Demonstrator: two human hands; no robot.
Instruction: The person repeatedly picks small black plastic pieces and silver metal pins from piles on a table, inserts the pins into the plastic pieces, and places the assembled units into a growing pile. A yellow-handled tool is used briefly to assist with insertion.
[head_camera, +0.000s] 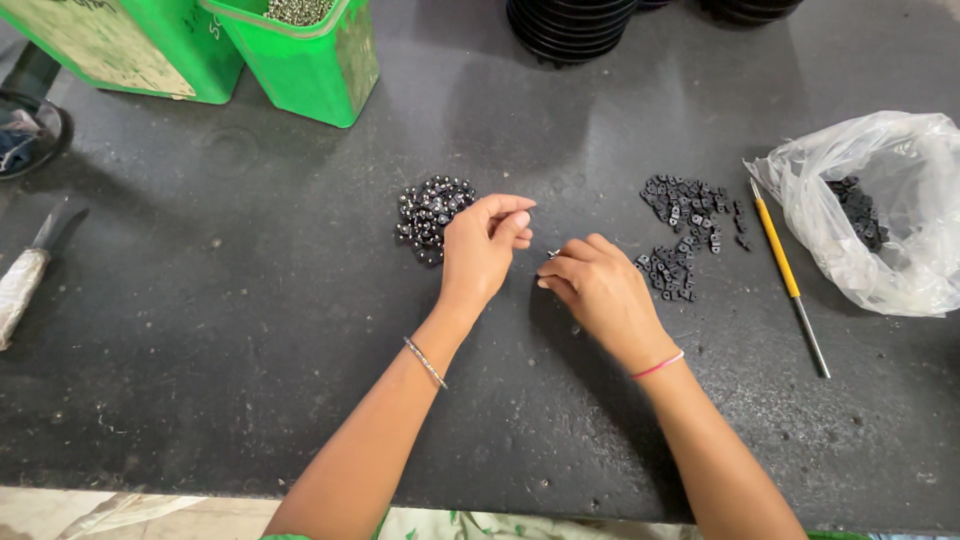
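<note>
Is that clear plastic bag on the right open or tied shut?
Open. The plastic bag lies on its side, mouth gaping toward the table, small black pieces visible inside.

The bench is dark grey and speckled. At eleven o'clock stand bright green bins. The beads are shiny dark metal; the small parts at two o'clock are matt black. The tool has a yellow handle, and the bag is clear.
</note>
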